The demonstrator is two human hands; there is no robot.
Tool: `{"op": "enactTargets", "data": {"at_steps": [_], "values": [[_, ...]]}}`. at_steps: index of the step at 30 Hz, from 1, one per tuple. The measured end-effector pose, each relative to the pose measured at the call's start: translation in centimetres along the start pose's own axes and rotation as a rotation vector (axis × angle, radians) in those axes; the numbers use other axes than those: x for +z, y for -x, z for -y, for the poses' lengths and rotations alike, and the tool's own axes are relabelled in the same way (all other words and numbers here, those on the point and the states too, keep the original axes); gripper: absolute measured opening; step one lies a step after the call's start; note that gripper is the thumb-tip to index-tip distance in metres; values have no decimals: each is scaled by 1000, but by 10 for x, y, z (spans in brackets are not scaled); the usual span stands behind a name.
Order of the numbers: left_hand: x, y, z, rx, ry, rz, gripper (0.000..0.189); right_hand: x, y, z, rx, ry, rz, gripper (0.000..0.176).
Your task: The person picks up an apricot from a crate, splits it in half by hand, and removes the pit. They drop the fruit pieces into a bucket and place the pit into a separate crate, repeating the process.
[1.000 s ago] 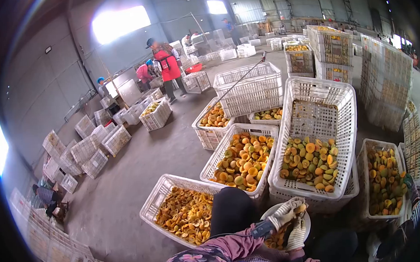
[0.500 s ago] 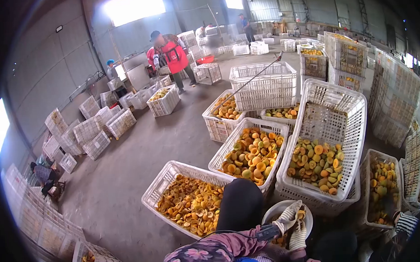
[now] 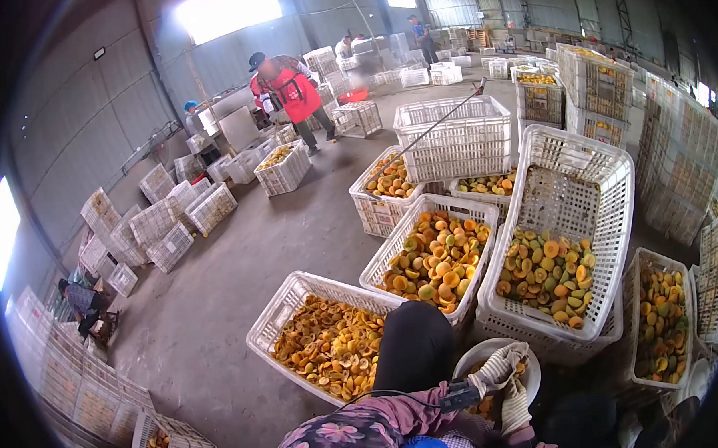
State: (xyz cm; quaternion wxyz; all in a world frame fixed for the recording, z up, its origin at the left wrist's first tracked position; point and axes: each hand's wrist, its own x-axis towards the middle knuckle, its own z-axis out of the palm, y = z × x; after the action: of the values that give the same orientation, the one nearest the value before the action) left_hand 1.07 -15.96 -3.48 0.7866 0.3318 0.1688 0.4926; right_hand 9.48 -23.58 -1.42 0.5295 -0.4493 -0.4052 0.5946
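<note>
Both my hands wear whitish striped knit gloves and are close together over a white bowl (image 3: 471, 361) at the lower middle. My left hand (image 3: 497, 370) reaches across the bowl with its fingers curled downward. Just below it, my right hand (image 3: 514, 408) is closed, its fingertips near the left hand's. Orange fruit shows beside the fingers, but what each hand grips is hidden. Halved orange fruit, like apricots (image 3: 481, 404), lies in the bowl. Left of my dark-clad knee (image 3: 415, 346) is a white crate (image 3: 277, 340) of flattened, darker fruit pieces.
Ahead stands a crate of apricot halves (image 3: 434, 261); right of it a tilted crate (image 3: 620, 237) rests on another. A long stick (image 3: 427, 133) lies across an upturned crate (image 3: 454, 144). Tall crate stacks (image 3: 677, 162) line the right. A person in a red apron (image 3: 293, 95) stands farther back.
The view has shifted slightly. My left hand has turned further over the bowl, and the orange piece at its fingertips is now less visible. The striped-gloved hand at the far right has left view.
</note>
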Motion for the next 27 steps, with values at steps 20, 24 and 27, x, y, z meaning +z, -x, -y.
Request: {"op": "enactTargets", "data": {"at_steps": [20, 24, 27], "values": [[-31, -212, -40, -167, -1419, 102, 40, -32, -24, -56, 454, -678, -161, 30], [-52, -240, 6, -712, -1879, 358, 51, -20, -33, -50, 408, -643, -350, 35], [-21, -230, -8, -656, -1948, 170, 68, -10, -32, -33, 429, -584, -339, 36]]}}
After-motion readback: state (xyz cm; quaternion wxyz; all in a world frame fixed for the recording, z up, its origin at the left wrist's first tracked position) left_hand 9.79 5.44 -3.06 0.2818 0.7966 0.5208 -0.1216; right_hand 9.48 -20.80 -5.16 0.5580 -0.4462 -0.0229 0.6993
